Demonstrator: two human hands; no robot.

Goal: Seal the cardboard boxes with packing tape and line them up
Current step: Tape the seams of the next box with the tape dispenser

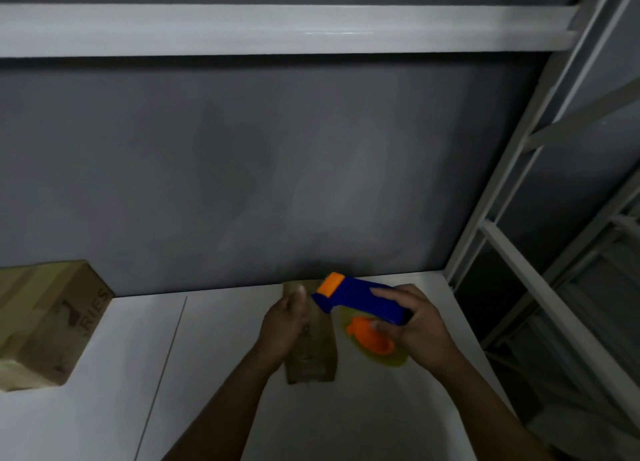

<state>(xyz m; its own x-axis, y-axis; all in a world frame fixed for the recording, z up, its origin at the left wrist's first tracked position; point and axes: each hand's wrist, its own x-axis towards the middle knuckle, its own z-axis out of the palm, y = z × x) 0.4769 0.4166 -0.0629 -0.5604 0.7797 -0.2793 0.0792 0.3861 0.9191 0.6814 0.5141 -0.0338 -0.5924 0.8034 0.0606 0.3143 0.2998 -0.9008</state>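
A small flat cardboard box (pixel 313 353) lies on the white table (pixel 214 374) near the back wall. My left hand (pixel 284 322) rests on its left side with the fingers fairly straight. My right hand (pixel 412 325) grips a blue and orange tape dispenser (pixel 360 303), held just right of and above the box, with its orange end over the box's far part. An orange hub and a yellowish tape roll (pixel 375 342) show under the dispenser. A larger taped cardboard box (pixel 48 322) with dark lettering stands at the left edge.
A grey wall (pixel 277 166) rises right behind the table. A white shelf board (pixel 277 30) runs overhead. White metal shelf posts and braces (pixel 519 190) stand at the right, beside the table's right edge.
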